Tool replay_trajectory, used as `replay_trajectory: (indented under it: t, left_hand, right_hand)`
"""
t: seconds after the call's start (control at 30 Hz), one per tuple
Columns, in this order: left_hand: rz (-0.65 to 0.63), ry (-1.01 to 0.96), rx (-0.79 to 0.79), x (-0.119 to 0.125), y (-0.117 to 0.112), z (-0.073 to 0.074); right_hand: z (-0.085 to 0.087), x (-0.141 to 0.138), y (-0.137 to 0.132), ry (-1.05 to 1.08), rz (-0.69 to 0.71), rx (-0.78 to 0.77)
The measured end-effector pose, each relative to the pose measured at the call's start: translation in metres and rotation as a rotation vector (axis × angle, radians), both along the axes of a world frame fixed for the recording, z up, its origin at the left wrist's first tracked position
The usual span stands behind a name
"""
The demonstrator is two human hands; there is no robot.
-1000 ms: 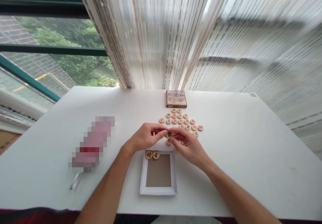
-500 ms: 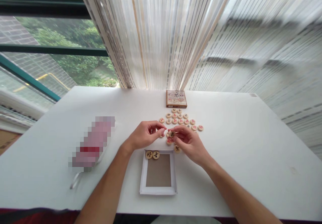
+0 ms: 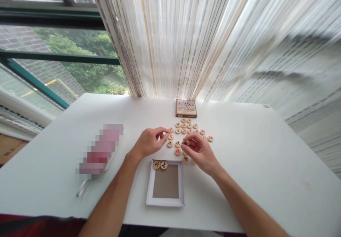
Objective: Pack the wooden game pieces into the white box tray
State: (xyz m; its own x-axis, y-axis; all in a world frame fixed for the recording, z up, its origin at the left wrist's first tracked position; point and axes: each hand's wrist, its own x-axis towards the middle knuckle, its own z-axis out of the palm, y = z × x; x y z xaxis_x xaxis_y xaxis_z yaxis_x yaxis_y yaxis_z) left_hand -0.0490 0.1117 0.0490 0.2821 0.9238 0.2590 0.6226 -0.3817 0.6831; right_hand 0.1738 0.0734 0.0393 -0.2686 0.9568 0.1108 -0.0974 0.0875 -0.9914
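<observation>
My right hand (image 3: pixel 201 152) pinches a Chinese chess piece (image 3: pixel 185 143) with a black character between thumb and fingers, just above the table. The fingertips of my left hand (image 3: pixel 152 141) are at the left edge of the loose pieces, beside a red-lettered piece (image 3: pixel 171 130); thumb and index finger stand apart. Whether they touch it, I cannot tell. Round wooden pieces with red or black characters lie in loose rows around both hands; some are hidden behind my right hand. Nearer me, a shallow white box tray (image 3: pixel 149 191) holds two black-lettered pieces (image 3: pixel 160 164) in its far left corner.
A Chinese chess box (image 3: pixel 186 108) lies at the back of the white table (image 3: pixel 247 187). To the left is a blurred pinkish item (image 3: pixel 102 150) with a white strap. A striped string curtain (image 3: pixel 170 42) and a window stand behind the table.
The fingertips of my left hand have moved from near the right hand to the red-lettered piece at the left edge. My right hand still holds the black-lettered piece. The view has shifted slightly.
</observation>
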Motion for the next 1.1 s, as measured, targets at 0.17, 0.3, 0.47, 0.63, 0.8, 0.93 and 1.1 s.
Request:
replay_trajectory:
  t: [0.17,0.3,0.47,0.63,0.8,0.93,1.1]
  left_hand:
    - [0.113,0.041,0.059,-0.010,-0.002,0.019]
    - [0.043,0.118,-0.014,-0.013,-0.023,0.030]
    - [-0.069,0.025,-0.031,-0.008,-0.065,0.015]
    - [-0.097,0.008,-0.070,-0.007,-0.085,-0.010]
    - [-0.075,-0.010,-0.070,-0.009,-0.087,-0.021]
    - [-0.066,0.011,-0.064,-0.008,-0.087,-0.023]
    - [-0.061,0.039,-0.093,-0.008,-0.086,-0.023]
  right_hand:
    - [0.003,0.001,-0.001,0.042,0.033,-0.013]
    - [0.008,0.001,-0.003,0.030,0.051,-0.042]
    - [0.013,0.000,-0.007,0.006,0.067,-0.054]
    - [0.012,-0.003,-0.011,-0.003,0.085,-0.032]
    - [0.013,-0.003,-0.013,-0.110,0.099,0.019]
    - [0.014,-0.003,-0.015,-0.251,0.091,0.097]
    - [0.013,-0.007,-0.019,-0.357,0.145,0.154]
